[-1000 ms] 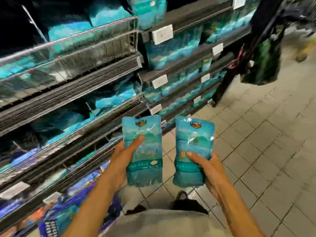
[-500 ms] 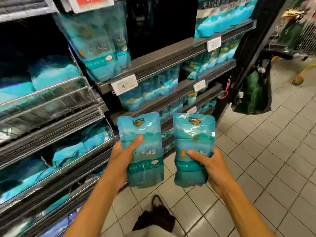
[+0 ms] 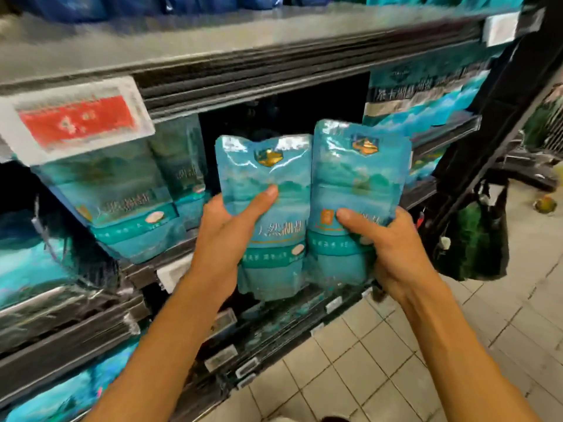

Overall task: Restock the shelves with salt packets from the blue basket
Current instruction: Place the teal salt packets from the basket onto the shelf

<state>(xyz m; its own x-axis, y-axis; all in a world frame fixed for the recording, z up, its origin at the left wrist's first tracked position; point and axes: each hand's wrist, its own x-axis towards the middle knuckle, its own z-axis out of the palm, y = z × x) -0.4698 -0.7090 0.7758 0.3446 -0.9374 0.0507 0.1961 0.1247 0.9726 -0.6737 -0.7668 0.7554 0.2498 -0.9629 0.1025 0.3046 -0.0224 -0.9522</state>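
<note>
In the middle of the frame the person is holding two salt packets upright, side by side, with their edges touching or nearly so. The left hand (image 3: 227,236) is gripping the left packet (image 3: 268,214) around its lower half, with the thumb lying across the front. The right hand (image 3: 393,251) is gripping the right packet (image 3: 359,190) in the same way, thumb on the front and fingers curled behind. Both packets are being held in front of a dark gap (image 3: 283,117) on the shelf (image 3: 170,263), between the packets already standing at the left of the frame (image 3: 122,202) and a box of the same goods (image 3: 426,95) at the upper right. A red price label (image 3: 76,120) is hanging at the upper left. A green bag (image 3: 475,242) is hanging at the right edge, above the tiled floor (image 3: 380,360). The blue basket is not showing in the frame.

The packets are looking like soft plastic pouches, glossy and a little wrinkled at the top. I am judging that they are rather heavy for their size, because the lower part is full and bulging, and that the film is slippery. The flat top seal is thin and is giving a poor hold. The best place to take hold is probably the filled lower half, as the hands are doing now, so the pouch is not folding or sliding when it is going into the gap.
</note>
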